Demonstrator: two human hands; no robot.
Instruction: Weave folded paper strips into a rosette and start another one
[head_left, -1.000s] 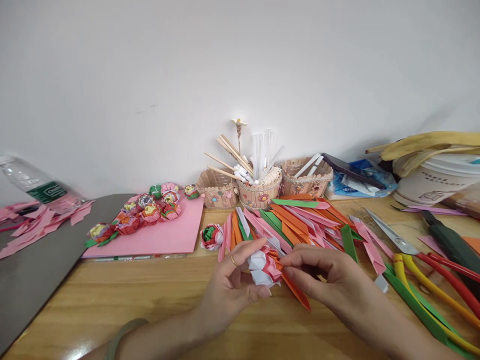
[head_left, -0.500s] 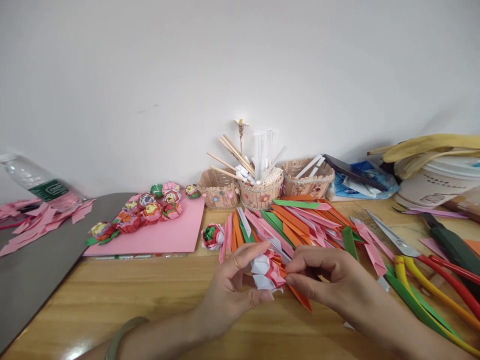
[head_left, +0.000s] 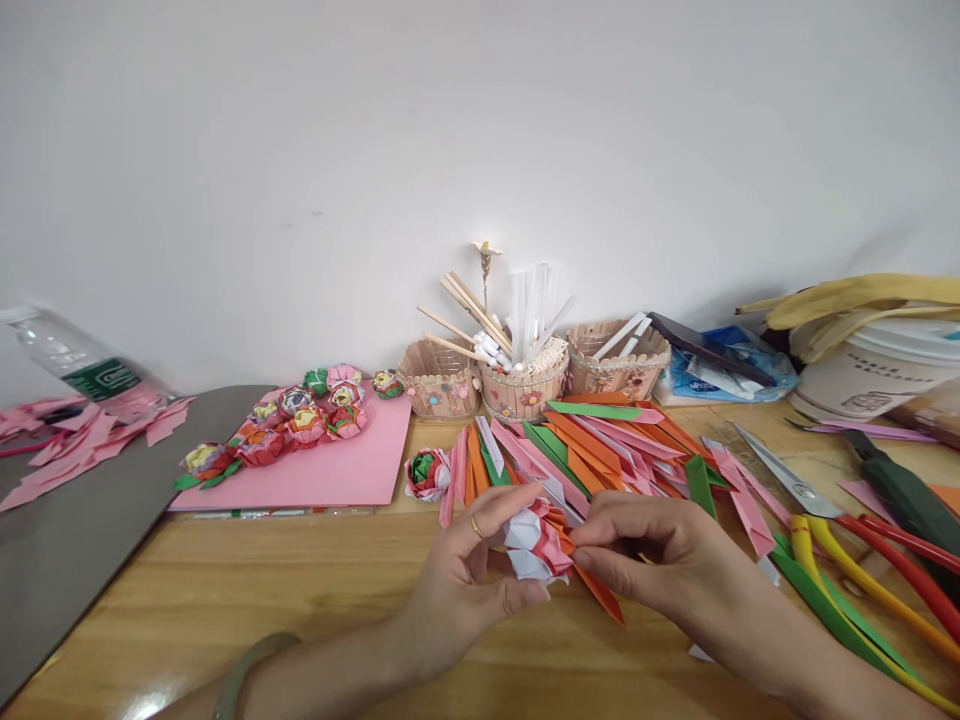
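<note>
A folded paper flower (head_left: 534, 542) in white, pink, red and orange is held low over the table, in front of the paper pile. My left hand (head_left: 472, 560), with a ring on one finger, is closed round its left side, thumb below and fingers above. From the right, my right hand (head_left: 645, 550) pinches the flower's edge between thumb and index finger. Its fingertips partly hide the spot they grip. Just behind lie folded paper strips (head_left: 592, 450) in orange, pink, green and white. One finished-looking paper flower (head_left: 427, 473) sits left of them.
Several paper flowers (head_left: 304, 415) rest on a pink sheet (head_left: 352, 480) at left, near a plastic bottle (head_left: 105, 370). Decorated baskets (head_left: 525, 390) with sticks line the wall. Scissors (head_left: 806, 497) lie at right, near a paper tub (head_left: 862, 370) with a banana peel on it.
The whole view has shifted very slightly. Both hands keep almost the same grip on the paper flower.
</note>
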